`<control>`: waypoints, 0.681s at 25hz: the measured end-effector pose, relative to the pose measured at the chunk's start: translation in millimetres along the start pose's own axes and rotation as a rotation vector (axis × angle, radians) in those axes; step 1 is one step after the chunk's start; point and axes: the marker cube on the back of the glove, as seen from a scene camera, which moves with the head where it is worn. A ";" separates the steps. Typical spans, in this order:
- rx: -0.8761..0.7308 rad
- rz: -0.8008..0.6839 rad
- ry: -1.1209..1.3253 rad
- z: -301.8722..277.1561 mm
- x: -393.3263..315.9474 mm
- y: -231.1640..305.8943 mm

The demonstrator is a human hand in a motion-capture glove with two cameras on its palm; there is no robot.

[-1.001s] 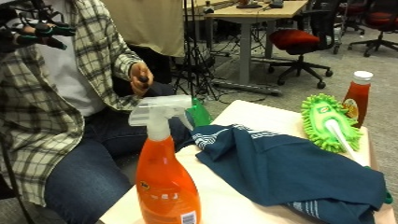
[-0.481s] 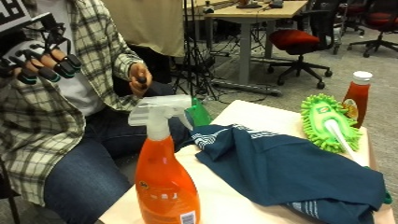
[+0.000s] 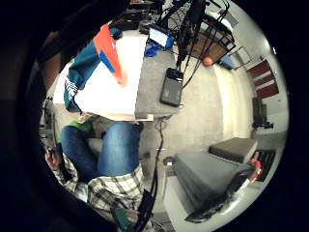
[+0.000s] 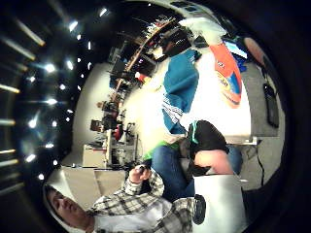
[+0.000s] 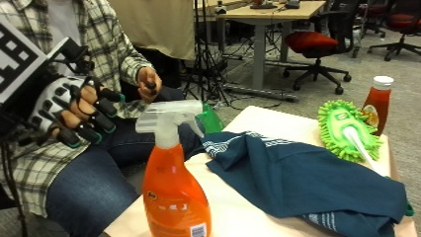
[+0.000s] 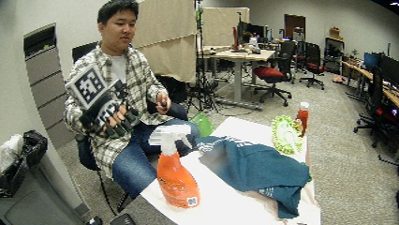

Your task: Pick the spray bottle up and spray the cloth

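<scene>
An orange spray bottle with a white trigger head stands upright at the near corner of the pale table. A dark teal cloth lies crumpled on the table just beyond it. My gloved right hand hovers in the air to the left of the bottle, about level with its trigger head and apart from it. Its fingers are spread, loosely bent, and hold nothing. The wide outside view shows the same: hand, bottle, cloth. From the palm, the bottle and cloth appear at a distance.
A green fluffy duster and a red sauce bottle sit at the table's far side. A green object pokes up at the table edge behind the spray head. The person's bare left hand holds a small dark thing.
My gloved hand has come down from high at the upper left and moved closer to the spray bottle. Bottle and cloth have not moved.
</scene>
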 end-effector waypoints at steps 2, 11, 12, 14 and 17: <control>-0.008 0.003 -0.095 3.9 13.4 -17.6; 0.247 0.003 -0.518 36.2 48.9 -82.6; 0.283 0.017 -0.559 40.4 50.1 -89.7; 0.329 0.046 -0.646 48.1 52.1 -103.5; 0.367 0.106 -0.779 57.4 52.5 -123.4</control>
